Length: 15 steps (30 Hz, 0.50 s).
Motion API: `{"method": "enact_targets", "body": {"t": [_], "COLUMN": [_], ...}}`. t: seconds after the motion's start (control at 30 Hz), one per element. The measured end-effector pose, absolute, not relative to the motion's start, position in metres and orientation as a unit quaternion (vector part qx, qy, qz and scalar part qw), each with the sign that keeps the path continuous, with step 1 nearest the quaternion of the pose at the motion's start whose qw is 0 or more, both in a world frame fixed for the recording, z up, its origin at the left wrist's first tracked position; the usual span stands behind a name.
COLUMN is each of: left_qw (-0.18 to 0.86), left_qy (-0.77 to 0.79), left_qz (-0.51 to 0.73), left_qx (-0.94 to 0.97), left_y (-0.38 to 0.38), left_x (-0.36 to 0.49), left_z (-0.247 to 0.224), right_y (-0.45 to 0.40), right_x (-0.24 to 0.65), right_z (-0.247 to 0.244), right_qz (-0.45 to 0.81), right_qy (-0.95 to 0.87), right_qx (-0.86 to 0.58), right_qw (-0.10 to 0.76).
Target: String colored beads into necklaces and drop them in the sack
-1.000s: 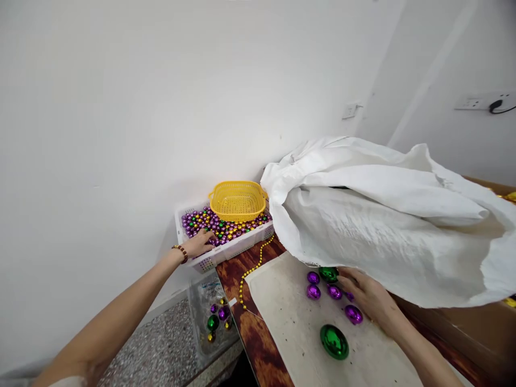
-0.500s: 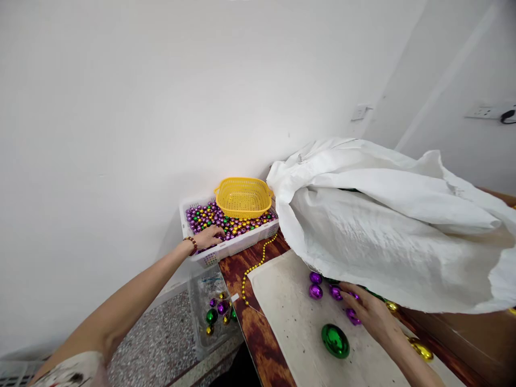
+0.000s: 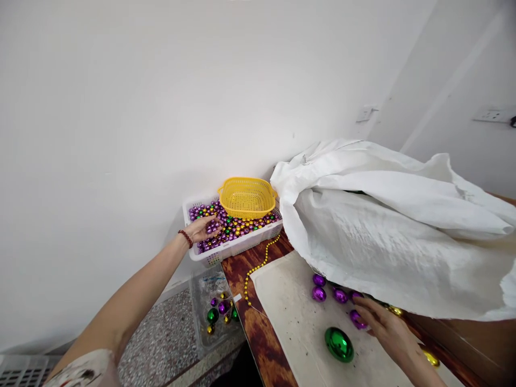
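Brown-patterned desk (image 3: 258,336), right side: right hand (image 3: 385,324) loosely open by purple baubles (image 3: 341,295); nudged, they might roll. Left hand (image 3: 200,228) above beads (image 3: 242,228), grip unclear.

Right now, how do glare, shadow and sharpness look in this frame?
Head view: bright glints on the green ball; same view, a soft shadow on the wall beside the crate; same view, the right hand looks slightly soft.
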<state>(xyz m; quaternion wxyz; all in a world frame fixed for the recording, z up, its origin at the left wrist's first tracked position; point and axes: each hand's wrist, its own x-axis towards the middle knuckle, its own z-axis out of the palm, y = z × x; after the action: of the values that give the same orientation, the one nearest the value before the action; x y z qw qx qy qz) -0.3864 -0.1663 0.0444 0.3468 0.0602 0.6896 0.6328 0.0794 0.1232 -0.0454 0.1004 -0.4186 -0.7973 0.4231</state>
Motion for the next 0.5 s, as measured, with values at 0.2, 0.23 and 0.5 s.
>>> {"method": "enact_targets", "body": {"t": [0.2,0.23,0.5], "left_qw": [0.366,0.37,0.402], "left_qy": [0.675,0.678,0.705], "left_qz": [0.64,0.634,0.582], "left_qx": [0.028,0.028,0.053], "left_y": [-0.165,-0.165,-0.165], "left_x": [-0.385,-0.384,-0.386], "left_z": [0.042,0.042,0.037], "right_y": [0.114,0.114,0.117], "right_x": [0.076,0.077,0.081], "right_z": [-0.044,-0.045,-0.057], "right_qz": [0.466,0.466,0.467], "right_qy": [-0.772,-0.77,-0.768], "right_qx": [-0.423,-0.426,-0.434], "right_qw": [0.095,0.092,0.064]}}
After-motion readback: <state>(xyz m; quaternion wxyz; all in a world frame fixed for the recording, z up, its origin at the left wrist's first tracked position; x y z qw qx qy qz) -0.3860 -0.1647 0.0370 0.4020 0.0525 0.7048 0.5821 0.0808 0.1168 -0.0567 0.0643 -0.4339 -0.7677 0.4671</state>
